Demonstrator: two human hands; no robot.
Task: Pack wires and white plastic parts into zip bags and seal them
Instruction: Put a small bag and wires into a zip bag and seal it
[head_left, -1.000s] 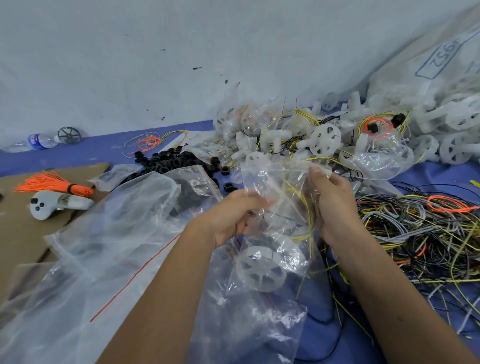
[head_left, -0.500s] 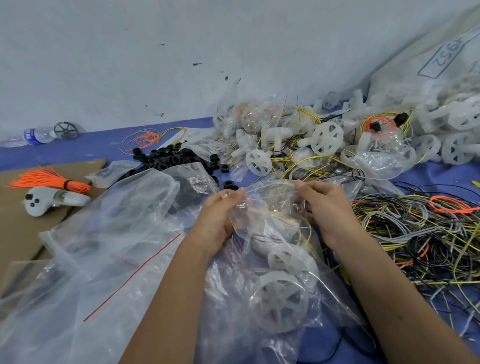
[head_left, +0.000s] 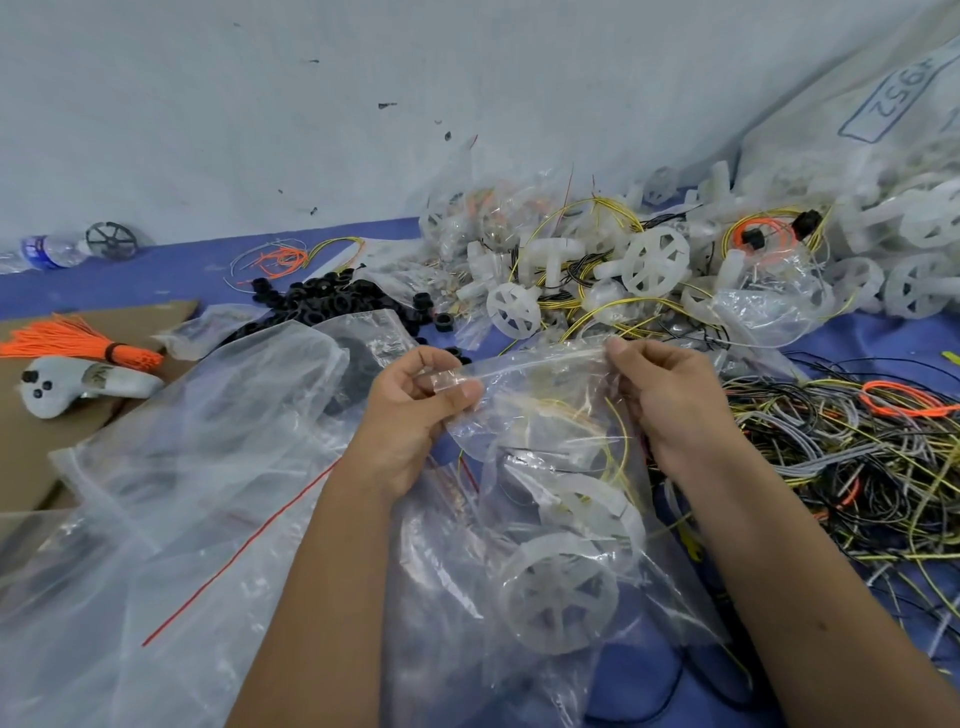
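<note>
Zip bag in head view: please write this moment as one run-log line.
stage: sealing | left hand: pinches zip bag top | right hand: pinches top | inside: white wheel part, yellow wire

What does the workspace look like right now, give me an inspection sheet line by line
Surface: blue cloth, cardboard sheet at left.
Job's things: zip bag holds white spoked wheels and yellow wire.
Clutter: black rings, orange tassel, white controller, empty bags.
Grippers: left hand and right hand pinch the bag's top strip at each end.
Cables: loose wire tangle at right.
Surroundings: grey wall, water bottle, sack of white parts.
</note>
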